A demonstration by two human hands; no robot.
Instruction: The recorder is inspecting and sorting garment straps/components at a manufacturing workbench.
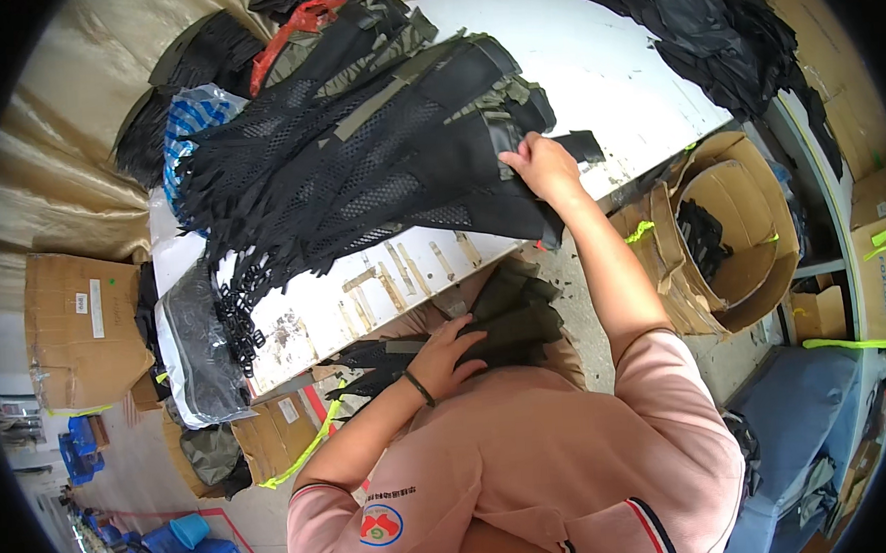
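A thick stack of black mesh fabric pieces [376,150] is fanned across the white table, with olive strips showing among the layers. At the stack's right end my right hand [545,167] pinches the edge of a black mesh piece between thumb and fingers. Below the table edge, several dark olive and black fabric pieces [520,317] lie across my lap. My left hand [447,361] rests on them with its fingers spread. Small black loops or buckles [240,312] hang in a cluster at the stack's left end.
The white table [572,59] carries a black fabric heap [711,32] at the far right. Open cardboard boxes [663,265] stand right of the table. A closed-looking carton [85,330] is at the left. Clear plastic wrapping [201,349] hangs off the table's left corner.
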